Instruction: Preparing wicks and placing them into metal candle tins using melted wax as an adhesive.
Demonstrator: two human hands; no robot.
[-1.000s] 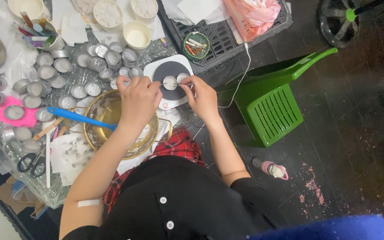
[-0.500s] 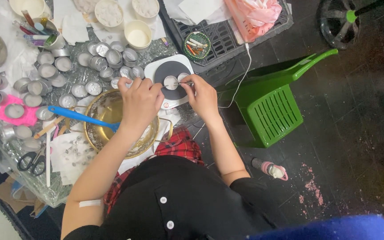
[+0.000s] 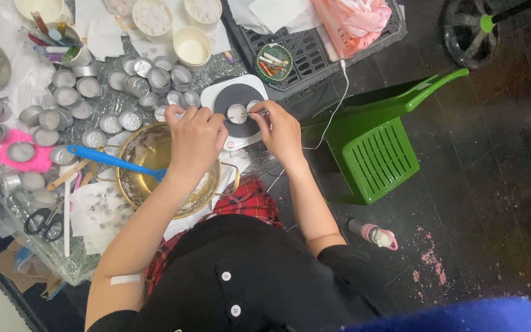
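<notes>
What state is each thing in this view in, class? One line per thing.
left hand: over the bowl, fingers at the hot plate.
right hand: pinching thin tweezers.
small cup: on the hot plate.
brass bowl: holds a blue-handled tool.
scissors: lying shut.
green stool: tipped over.

- Black short-sleeved top, loose fit; sleeves end above the elbows, forearms bare.
- Two small white buttons, one above the other, down the middle of the top.
- Red, black and white plaid cloth showing beyond the top's far edge.
- Small pale adhesive strip on the left arm.
- No rings, watch or gloves visible on left hand (image 3: 195,136) or right hand (image 3: 283,133).
</notes>
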